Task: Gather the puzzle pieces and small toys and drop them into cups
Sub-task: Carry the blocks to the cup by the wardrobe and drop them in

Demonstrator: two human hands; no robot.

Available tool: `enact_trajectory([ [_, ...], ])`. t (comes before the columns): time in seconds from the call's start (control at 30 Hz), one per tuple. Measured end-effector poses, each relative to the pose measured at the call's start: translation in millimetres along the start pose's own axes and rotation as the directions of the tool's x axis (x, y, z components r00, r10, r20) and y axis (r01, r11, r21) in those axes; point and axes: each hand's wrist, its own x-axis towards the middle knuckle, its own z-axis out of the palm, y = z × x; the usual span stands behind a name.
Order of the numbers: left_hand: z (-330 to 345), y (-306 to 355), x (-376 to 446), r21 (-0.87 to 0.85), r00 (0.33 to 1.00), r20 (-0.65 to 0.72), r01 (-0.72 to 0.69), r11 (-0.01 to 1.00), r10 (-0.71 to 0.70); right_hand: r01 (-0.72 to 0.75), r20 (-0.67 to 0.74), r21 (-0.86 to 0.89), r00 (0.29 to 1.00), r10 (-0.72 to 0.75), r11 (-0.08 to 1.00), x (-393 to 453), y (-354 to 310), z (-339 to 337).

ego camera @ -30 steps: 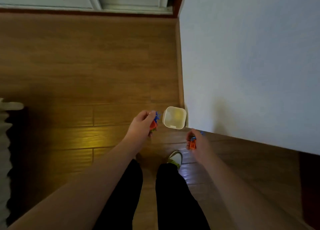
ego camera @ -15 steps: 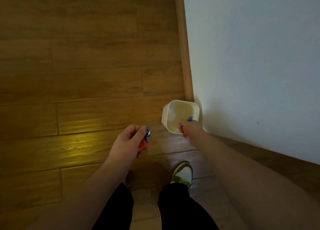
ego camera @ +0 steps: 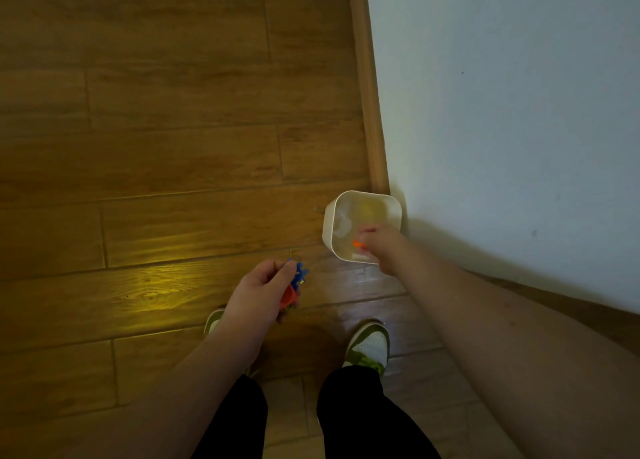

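A cream square cup (ego camera: 329, 216) stands on the wooden floor against the wall's corner. Something yellow (ego camera: 366, 210) shows blurred inside it. My right hand (ego camera: 382, 245) is over the cup's near rim and pinches a small orange toy (ego camera: 357, 244) above the opening. My left hand (ego camera: 263, 292) hovers to the cup's lower left, gripping a bunch of blue (ego camera: 300, 272) and red-orange pieces (ego camera: 289, 297).
A white wall (ego camera: 502, 129) with a wooden skirting board (ego camera: 369, 112) runs along the right. My two shoes (ego camera: 369, 349) stand just below the cup. Wooden floor (ego camera: 156, 147) stretches away to the left and ahead.
My right hand has moved from beside my leg up over the cup with the orange toy. The view has moved closer to the cup. My left hand keeps its pieces.
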Motion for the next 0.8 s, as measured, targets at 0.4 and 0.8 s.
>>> enact_trajectory([
  [0.4,23.8,4.9,-0.7,0.134,0.998,-0.054,-0.001,0.991,0.009,0.018,0.08,0.559,0.994,-0.076,0.829,-74.4,17.2,-8.5],
  [0.8,85.4,25.0,35.0,0.56,0.946,0.07,-0.301,0.772,0.318,-0.044,0.058,0.847,0.998,-0.01,0.53,-113.0,46.4,17.5],
])
